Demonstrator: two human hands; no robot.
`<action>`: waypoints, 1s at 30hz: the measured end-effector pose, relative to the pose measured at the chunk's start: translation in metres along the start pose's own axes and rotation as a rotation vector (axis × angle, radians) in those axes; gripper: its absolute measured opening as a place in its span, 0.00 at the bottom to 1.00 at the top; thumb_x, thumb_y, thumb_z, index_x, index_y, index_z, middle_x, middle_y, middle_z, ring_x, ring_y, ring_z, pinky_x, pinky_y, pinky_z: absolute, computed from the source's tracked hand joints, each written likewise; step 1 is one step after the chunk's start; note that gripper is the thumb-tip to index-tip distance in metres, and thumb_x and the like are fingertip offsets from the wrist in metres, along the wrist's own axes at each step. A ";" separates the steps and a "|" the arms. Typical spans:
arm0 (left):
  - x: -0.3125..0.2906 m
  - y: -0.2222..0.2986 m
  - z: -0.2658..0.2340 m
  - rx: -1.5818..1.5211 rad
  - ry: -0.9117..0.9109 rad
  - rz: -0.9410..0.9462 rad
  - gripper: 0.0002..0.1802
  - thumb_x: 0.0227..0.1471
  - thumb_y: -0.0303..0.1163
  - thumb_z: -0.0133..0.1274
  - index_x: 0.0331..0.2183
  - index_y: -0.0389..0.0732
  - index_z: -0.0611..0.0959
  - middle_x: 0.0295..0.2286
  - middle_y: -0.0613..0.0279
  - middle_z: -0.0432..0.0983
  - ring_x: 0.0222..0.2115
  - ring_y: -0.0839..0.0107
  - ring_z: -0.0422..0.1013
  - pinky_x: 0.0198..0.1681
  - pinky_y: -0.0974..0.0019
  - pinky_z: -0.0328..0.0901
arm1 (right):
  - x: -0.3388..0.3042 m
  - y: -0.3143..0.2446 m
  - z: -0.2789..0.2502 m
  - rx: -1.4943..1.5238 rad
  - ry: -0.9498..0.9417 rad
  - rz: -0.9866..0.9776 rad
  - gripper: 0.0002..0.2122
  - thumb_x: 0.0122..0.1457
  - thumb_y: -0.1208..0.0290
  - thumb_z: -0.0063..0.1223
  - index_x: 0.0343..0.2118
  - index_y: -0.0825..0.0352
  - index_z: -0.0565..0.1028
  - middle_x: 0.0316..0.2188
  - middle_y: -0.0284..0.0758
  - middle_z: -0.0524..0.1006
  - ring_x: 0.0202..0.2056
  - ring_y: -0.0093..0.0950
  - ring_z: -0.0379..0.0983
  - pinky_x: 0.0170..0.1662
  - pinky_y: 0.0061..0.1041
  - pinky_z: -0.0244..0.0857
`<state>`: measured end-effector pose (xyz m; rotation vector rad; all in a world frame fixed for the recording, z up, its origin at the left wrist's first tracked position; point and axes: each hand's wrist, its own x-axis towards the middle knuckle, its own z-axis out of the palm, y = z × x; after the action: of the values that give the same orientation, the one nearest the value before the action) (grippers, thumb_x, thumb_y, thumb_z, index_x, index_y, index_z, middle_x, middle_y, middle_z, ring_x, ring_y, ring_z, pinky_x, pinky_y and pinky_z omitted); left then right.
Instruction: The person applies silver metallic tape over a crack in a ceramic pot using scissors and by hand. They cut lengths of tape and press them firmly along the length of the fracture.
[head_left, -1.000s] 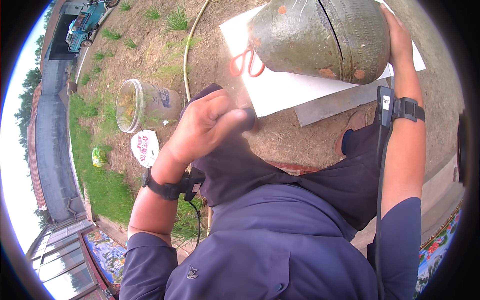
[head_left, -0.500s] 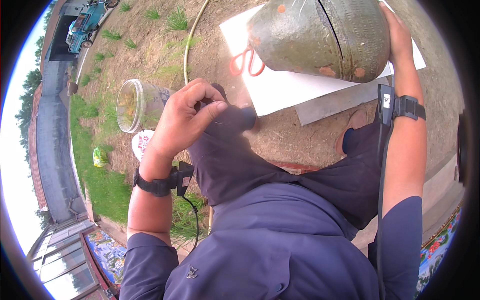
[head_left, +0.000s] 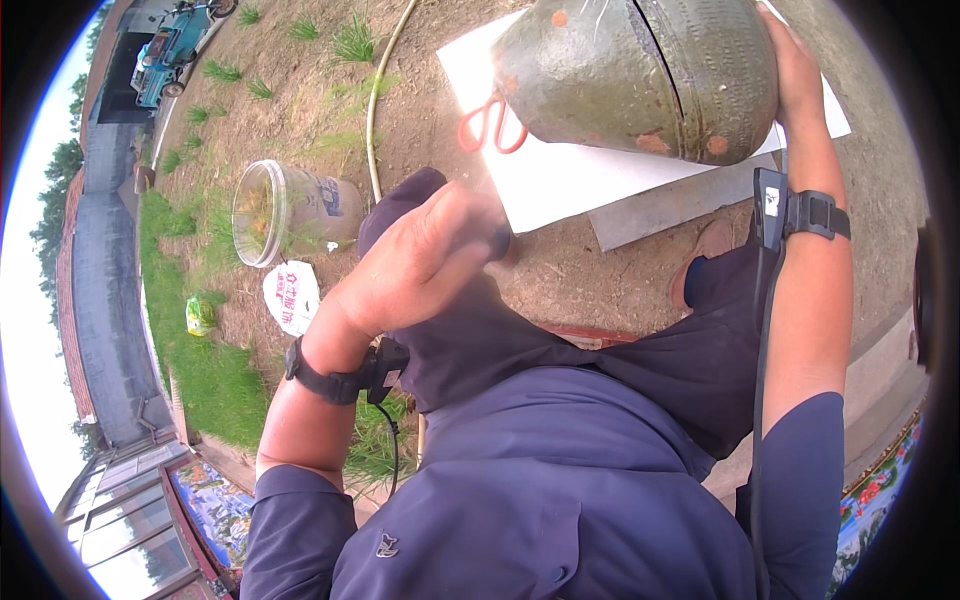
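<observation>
A greenish-brown glazed jar (head_left: 640, 85) with a long dark crack and several rusty spots lies over a white sheet (head_left: 555, 180). Against its right side rests my right hand (head_left: 797, 75), holding the jar, its fingertips partly hidden behind it. My left hand (head_left: 425, 262) is over my left knee, apart from the jar. Motion blurs its fingers, so I cannot make out whether anything is in them. Orange-handled scissors (head_left: 493, 128) lie on the left edge of the sheet, their blades hidden by the jar.
Left of my left hand lies a clear plastic bucket (head_left: 262, 215), with a white plastic bag (head_left: 290, 298) below it. A grey slab (head_left: 640, 215) pokes out under the sheet. A pale hose (head_left: 374, 110) runs over the dirt beside grass tufts (head_left: 354, 42).
My left hand has moved right and slightly down, away from the bucket, uncovering more of the bucket and the white bag. The right hand and the jar have barely shifted.
</observation>
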<state>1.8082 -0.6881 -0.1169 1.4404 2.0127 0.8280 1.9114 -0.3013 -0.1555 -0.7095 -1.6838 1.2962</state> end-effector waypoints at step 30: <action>0.003 -0.052 -0.009 0.821 -0.371 -0.172 0.03 0.45 0.29 0.56 0.25 0.45 0.84 0.37 0.64 0.76 0.46 0.63 0.70 0.47 0.58 0.62 | 0.005 0.010 -0.004 -0.150 -0.014 -0.039 0.25 0.61 0.58 0.42 0.34 0.84 0.76 0.33 0.52 0.79 0.34 0.44 0.74 0.40 0.40 0.67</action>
<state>1.7685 -0.6991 -0.1493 1.6214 2.2161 -0.3872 1.9123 -0.2922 -0.1638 -0.7529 -1.8112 1.1591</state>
